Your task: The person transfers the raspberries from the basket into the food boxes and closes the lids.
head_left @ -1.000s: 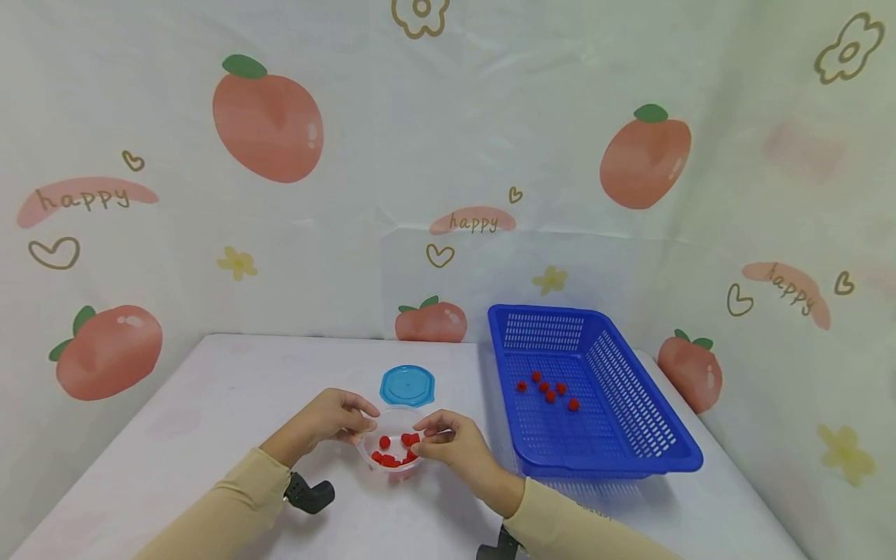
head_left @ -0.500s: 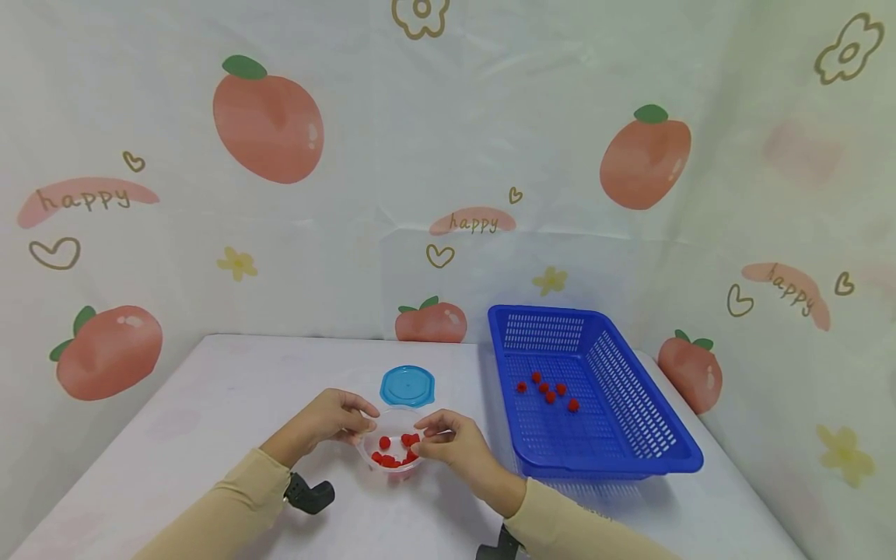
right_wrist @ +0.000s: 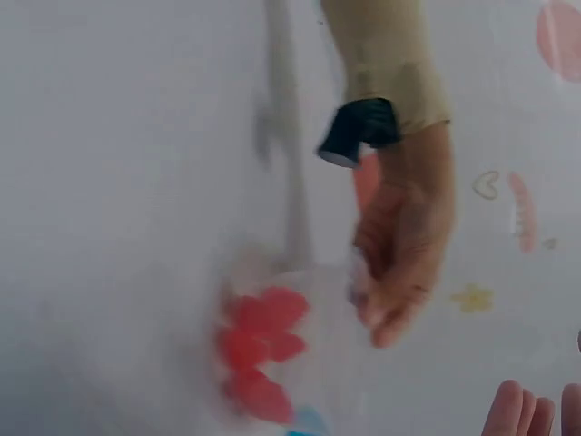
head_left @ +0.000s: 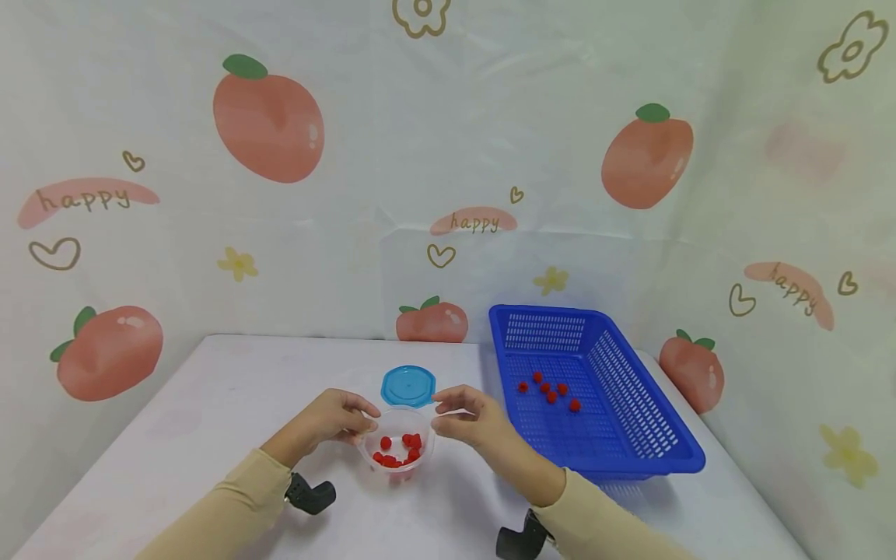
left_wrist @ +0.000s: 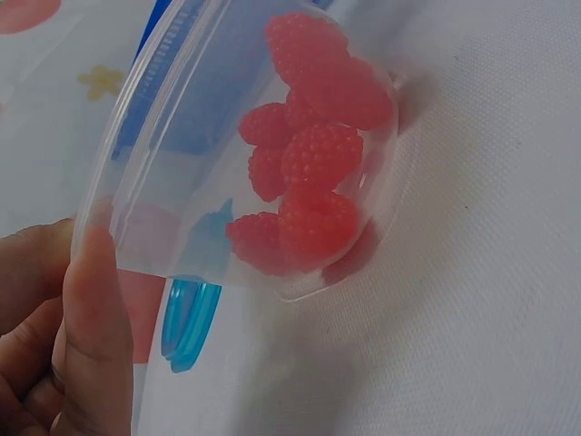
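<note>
A clear round plastic tub [head_left: 402, 424] stands on the white table with several raspberries [left_wrist: 322, 154] inside, bunched toward its near side. My left hand [head_left: 334, 416] pinches the tub's left rim between thumb and fingers. Just right of the rim, my right hand [head_left: 483, 429] hovers with loosely bent fingers and nothing between them; its fingertips [right_wrist: 508, 413] show at the bottom of the right wrist view, apart from the tub. Behind the tub lies a blue lid [head_left: 408, 386], flat on the table.
A large blue plastic basket [head_left: 609, 459] stands at the right, with several more raspberries [head_left: 551, 397] on its floor. The white table [head_left: 259, 365] meets a printed cloth backdrop [head_left: 336, 257] at the back.
My right hand has let go of the tub's right side and moved right and slightly back. My left hand and the tub have stayed put.
</note>
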Tool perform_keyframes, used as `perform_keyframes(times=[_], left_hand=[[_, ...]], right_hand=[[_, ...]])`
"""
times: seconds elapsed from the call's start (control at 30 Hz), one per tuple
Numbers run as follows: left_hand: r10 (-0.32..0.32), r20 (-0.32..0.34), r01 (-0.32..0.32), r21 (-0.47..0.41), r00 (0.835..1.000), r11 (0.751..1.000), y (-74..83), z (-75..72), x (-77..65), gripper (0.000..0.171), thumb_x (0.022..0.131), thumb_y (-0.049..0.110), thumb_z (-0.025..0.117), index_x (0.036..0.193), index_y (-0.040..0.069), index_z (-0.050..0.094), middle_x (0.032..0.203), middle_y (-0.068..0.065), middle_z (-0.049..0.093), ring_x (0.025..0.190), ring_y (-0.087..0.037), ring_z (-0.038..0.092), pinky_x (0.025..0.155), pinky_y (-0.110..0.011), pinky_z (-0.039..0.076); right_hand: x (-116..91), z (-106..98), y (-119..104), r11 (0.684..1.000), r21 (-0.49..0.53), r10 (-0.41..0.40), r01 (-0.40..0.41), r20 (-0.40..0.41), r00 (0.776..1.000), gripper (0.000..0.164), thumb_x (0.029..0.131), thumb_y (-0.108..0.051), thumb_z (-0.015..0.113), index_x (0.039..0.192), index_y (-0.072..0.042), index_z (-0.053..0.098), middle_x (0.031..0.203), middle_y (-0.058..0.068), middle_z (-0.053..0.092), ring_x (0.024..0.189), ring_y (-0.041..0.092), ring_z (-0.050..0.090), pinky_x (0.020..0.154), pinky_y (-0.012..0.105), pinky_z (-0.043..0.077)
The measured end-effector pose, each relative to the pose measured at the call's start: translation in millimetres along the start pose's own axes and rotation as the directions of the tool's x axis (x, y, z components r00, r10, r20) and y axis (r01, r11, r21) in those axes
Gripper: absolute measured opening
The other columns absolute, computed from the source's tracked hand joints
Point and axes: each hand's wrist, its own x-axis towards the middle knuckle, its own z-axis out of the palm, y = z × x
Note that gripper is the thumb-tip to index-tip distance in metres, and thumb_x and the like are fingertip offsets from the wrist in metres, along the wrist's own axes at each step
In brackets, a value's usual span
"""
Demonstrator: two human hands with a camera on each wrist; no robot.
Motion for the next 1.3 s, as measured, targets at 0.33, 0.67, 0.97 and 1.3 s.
perform_keyframes(times=[0.33, 0.67, 0.97, 1.3], left_hand=[[-0.016, -0.006, 0.016, 0.001, 1.0, 1.0, 1.9, -0.7, -0.8, 0.019, 0.082, 0.011, 0.075, 0.099, 0.003, 0.071, 0.078, -0.007, 0.066, 0.061, -0.017, 0.059, 0.061, -0.026, 0.056], [-0.018, -0.012, 0.019, 0.017, 1.0, 1.0, 1.5, -0.4, -0.6, 0.019, 0.082, 0.012, 0.076, 0.099, 0.004, 0.072, 0.079, -0.007, 0.066, 0.062, -0.018, 0.059, 0.062, -0.026, 0.056], [-0.017, -0.012, 0.018, 0.021, 1.0, 1.0, 1.8, -1.3, -0.1, 0.02, 0.082, 0.013, 0.076, 0.1, 0.004, 0.072, 0.081, -0.007, 0.066, 0.062, -0.018, 0.059, 0.062, -0.026, 0.057], [-0.016, -0.015, 0.016, 0.019, 1.0, 1.0, 1.1, 0.2, -0.2, 0.02, 0.082, 0.013, 0.076, 0.099, 0.004, 0.072, 0.08, -0.008, 0.065, 0.061, -0.018, 0.058, 0.062, -0.026, 0.056]], right_hand=[[4.8, -75.6, -57.2, 0.989, 0.032, -0.138, 0.141, -0.093, 0.986, 0.032, 0.09, -0.01, 0.067, 0.121, -0.007, 0.058, 0.109, 0.003, 0.058, 0.099, 0.015, 0.062, 0.088, 0.028, 0.054], [18.6, -162.9, -66.4, 0.975, -0.011, -0.223, 0.224, -0.116, 0.968, 0.02, 0.097, -0.01, 0.057, 0.112, -0.024, 0.06, 0.109, -0.004, 0.057, 0.102, 0.01, 0.058, 0.087, 0.022, 0.054], [30.0, -216.6, -40.7, 0.965, -0.263, -0.068, 0.018, -0.18, 0.981, 0.046, 0.096, -0.025, 0.061, 0.133, -0.002, 0.046, 0.132, 0.016, 0.049, 0.109, 0.009, 0.056, 0.098, 0.034, 0.05], [33.2, -244.2, 7.3, 0.923, -0.329, 0.147, -0.199, -0.178, 0.973, 0.054, 0.095, -0.023, 0.062, 0.134, 0.009, 0.044, 0.126, 0.019, 0.055, 0.106, 0.024, 0.06, 0.096, 0.045, 0.051]])
